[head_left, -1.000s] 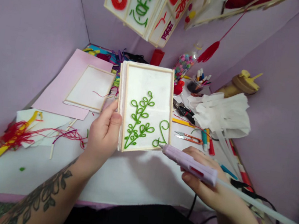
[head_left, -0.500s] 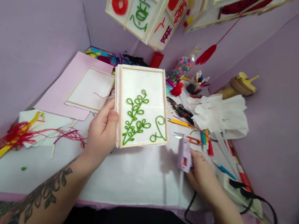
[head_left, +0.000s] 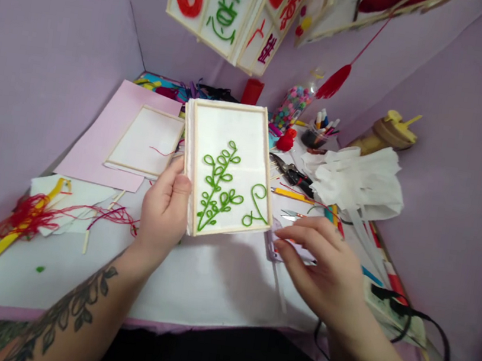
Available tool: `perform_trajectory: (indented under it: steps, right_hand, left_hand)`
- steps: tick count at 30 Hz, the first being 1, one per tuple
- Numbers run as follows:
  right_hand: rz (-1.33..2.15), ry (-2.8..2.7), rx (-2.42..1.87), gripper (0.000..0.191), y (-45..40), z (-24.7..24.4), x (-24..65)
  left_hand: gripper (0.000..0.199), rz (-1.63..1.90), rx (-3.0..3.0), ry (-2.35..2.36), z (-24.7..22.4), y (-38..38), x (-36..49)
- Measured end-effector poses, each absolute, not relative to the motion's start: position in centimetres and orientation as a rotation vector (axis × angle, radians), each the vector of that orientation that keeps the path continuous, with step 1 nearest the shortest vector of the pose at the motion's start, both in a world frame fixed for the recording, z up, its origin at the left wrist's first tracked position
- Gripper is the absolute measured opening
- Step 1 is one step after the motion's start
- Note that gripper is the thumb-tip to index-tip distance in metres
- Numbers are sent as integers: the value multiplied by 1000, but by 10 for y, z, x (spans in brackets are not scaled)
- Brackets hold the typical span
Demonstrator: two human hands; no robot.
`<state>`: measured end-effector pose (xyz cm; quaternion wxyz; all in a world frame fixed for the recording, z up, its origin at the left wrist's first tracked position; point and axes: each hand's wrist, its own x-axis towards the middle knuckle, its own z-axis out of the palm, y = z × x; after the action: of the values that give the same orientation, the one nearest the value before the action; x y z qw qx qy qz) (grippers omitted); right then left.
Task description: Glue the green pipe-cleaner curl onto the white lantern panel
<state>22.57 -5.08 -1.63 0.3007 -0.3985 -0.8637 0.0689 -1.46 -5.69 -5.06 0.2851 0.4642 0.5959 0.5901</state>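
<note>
My left hand (head_left: pixel 164 208) grips the left edge of a white framed panel (head_left: pixel 231 125), thumb in front. The panel has a thin wooden border and carries a green leafy sprig (head_left: pixel 217 186) and a green curl (head_left: pixel 255 206) near its lower right corner. It is held up, tilted, above the table. My right hand (head_left: pixel 323 264) hovers just right of the panel's lower corner, fingers apart and holding nothing. Below its fingertips lies a lavender glue gun (head_left: pixel 274 248) with a glue stick sticking out, partly hidden by the hand.
Small scissors (head_left: pixel 292 214), a yellow cutter (head_left: pixel 293 195) and black-handled pliers (head_left: pixel 290 175) lie to the right, beside white fabric (head_left: pixel 357 182). Red thread (head_left: pixel 31 220) and another framed panel (head_left: pixel 143 140) lie left. A decorated lantern (head_left: pixel 229 8) hangs overhead.
My right hand has let go of the glue gun, which now lies on the table, and has moved left towards the panel. The left hand still holds the panel in nearly the same place.
</note>
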Motion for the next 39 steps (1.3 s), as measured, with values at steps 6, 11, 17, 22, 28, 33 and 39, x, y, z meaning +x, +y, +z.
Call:
perform_trajectory:
  steps: [6, 11, 17, 22, 28, 33, 39]
  right_hand:
    - [63, -2183, -1135, 7, -50, -19, 183]
    - [11, -2186, -1193, 3, -47, -21, 180]
    - [-1, -2223, -1159, 4, -45, -23, 178]
    - [-76, -2297, -971, 9, -41, -26, 185]
    - [62, -2222, -898, 22, -44, -25, 195]
    - [417, -1963, -1221, 5, -46, -27, 214]
    - [139, -2306, -1712, 14, -5, -41, 289]
  left_hand:
    - [44, 1582, 1340, 1635, -52, -59, -13]
    - [43, 1602, 1407, 1624, -53, -60, -13]
    - [41, 1595, 1439, 1603, -53, -61, -12]
    - [41, 1608, 1432, 1606, -54, -60, -12]
    - [42, 1603, 1419, 1587, -53, -60, -13]
    - [42, 1589, 1429, 1623, -52, -61, -13]
    - [44, 1545, 1373, 1737, -50, -62, -11]
